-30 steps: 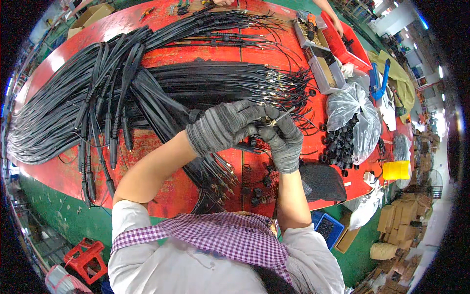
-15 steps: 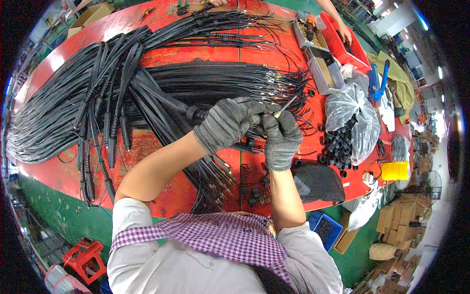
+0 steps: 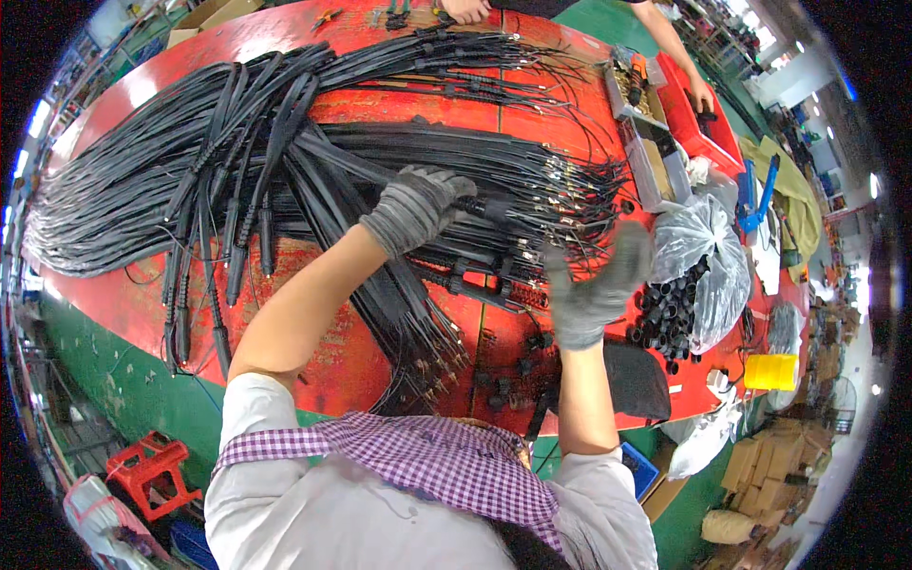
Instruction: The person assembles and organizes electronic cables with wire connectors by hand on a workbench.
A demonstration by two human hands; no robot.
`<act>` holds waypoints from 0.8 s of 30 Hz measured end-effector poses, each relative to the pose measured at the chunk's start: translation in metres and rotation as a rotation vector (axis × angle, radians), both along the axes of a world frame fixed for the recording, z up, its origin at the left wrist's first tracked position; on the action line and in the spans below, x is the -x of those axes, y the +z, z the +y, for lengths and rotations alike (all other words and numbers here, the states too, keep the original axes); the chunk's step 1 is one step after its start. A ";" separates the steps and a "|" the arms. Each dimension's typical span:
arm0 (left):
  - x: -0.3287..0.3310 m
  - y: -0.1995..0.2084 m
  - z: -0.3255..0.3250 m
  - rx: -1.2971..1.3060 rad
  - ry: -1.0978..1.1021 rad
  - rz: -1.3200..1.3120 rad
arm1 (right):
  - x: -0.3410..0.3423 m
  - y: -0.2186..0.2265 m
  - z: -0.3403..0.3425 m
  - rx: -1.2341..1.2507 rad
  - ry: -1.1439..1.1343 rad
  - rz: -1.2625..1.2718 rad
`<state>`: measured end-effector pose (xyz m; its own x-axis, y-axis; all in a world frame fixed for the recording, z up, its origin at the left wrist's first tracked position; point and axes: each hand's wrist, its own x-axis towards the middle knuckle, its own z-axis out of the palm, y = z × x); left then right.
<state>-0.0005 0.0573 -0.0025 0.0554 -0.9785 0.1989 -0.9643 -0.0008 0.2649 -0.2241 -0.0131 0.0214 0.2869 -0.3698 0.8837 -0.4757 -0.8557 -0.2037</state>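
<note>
Left hand (image 3: 415, 213): you curl it round one black cable (image 3: 490, 208), middle of the bench (image 3: 332, 372).
Right hand (image 3: 594, 302): yours, blurred, spread wide, nothing visibly held.
Red bin (image 3: 712, 152): one, far right corner.

A red table (image 3: 328, 372) with worn paint fills the middle of the frame, over a green floor (image 3: 100, 332). A red stool (image 3: 141, 462) stands at lower left. Cardboard boxes (image 3: 757, 467) pile up at lower right, below a fan (image 3: 843, 404). Bright lights (image 3: 874, 185) dot the right edge; a pale wall (image 3: 788, 84) shows at upper right.
</note>
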 end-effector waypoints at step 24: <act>0.032 -0.071 0.211 0.321 0.465 0.259 | -0.146 -0.086 -0.171 -0.188 -0.224 1.103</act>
<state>-0.0328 0.2681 -0.0730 0.5478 -0.7335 0.4022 -0.7862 -0.2870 0.5473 -0.0779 -0.1837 -0.0643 0.7837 -0.6103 0.1159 -0.6129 -0.7293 0.3040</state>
